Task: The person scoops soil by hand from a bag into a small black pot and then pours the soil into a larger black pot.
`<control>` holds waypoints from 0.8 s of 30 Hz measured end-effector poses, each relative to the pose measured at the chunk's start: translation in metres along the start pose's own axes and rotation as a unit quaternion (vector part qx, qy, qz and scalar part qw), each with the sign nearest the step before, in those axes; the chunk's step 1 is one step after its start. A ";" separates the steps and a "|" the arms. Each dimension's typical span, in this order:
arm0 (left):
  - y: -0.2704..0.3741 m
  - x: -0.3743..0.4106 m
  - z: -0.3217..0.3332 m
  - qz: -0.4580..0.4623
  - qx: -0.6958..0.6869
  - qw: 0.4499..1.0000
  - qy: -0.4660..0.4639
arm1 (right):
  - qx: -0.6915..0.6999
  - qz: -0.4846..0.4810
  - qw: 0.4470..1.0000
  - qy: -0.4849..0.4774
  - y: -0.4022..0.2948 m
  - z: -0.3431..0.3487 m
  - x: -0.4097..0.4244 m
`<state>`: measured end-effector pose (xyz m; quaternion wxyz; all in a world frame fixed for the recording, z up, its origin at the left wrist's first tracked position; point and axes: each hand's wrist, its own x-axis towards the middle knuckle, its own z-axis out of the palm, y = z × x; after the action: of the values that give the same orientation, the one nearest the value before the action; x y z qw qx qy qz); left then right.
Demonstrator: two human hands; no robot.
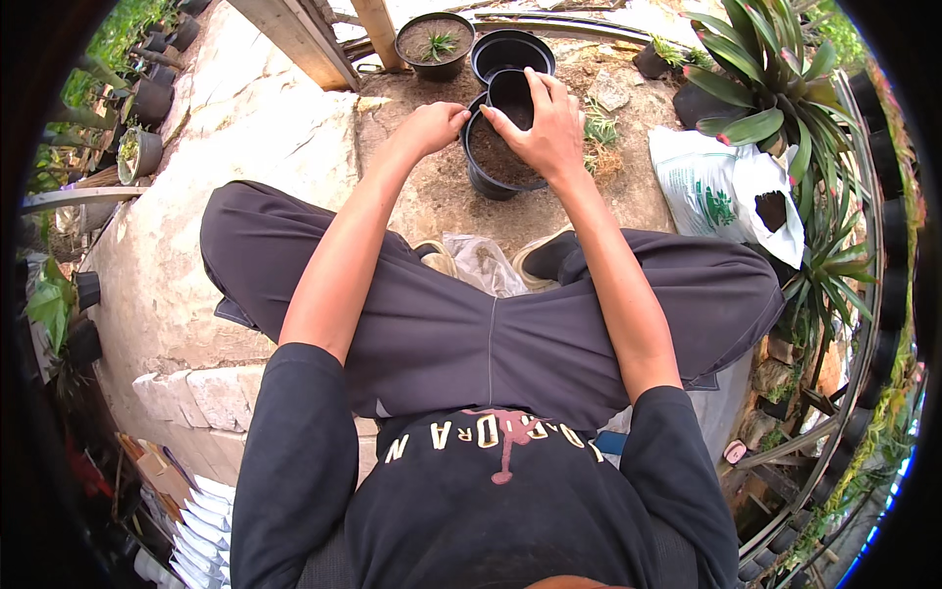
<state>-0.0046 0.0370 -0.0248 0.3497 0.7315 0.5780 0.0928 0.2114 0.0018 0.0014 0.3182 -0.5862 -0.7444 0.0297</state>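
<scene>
A larger black plastic pot (491, 182) stands on the ground before me with brown soil (500, 151) in it. My left hand (438, 127) pinches its left rim between thumb and fingers. My right hand (546, 125) spans a smaller black pot (506, 87), thumb at the near left and fingertips at the far rim. That small pot sits over the far part of the larger one, with some soil visible inside it. My right palm hides its right side. Small uprooted-looking plants (602, 129) lie on the ground just right of my right hand.
Behind stand another black pot (513, 50) and a pot with a small spiky plant (436, 46). To the right are an opened white plastic bag (695, 180) and a large bromeliad-like plant (758, 96). Clear plastic (482, 265) lies between my shoes. A wooden post (298, 37) rises ahead left.
</scene>
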 end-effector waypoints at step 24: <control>-0.003 0.000 0.005 0.008 0.011 1.000 0.017 | 0.047 -0.066 0.996 0.048 -0.050 -0.134 0.038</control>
<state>-0.0041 0.0354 -0.0303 0.3308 0.7386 0.5785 0.1014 0.2323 -0.0244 0.1455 0.3819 -0.5209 -0.7632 0.0158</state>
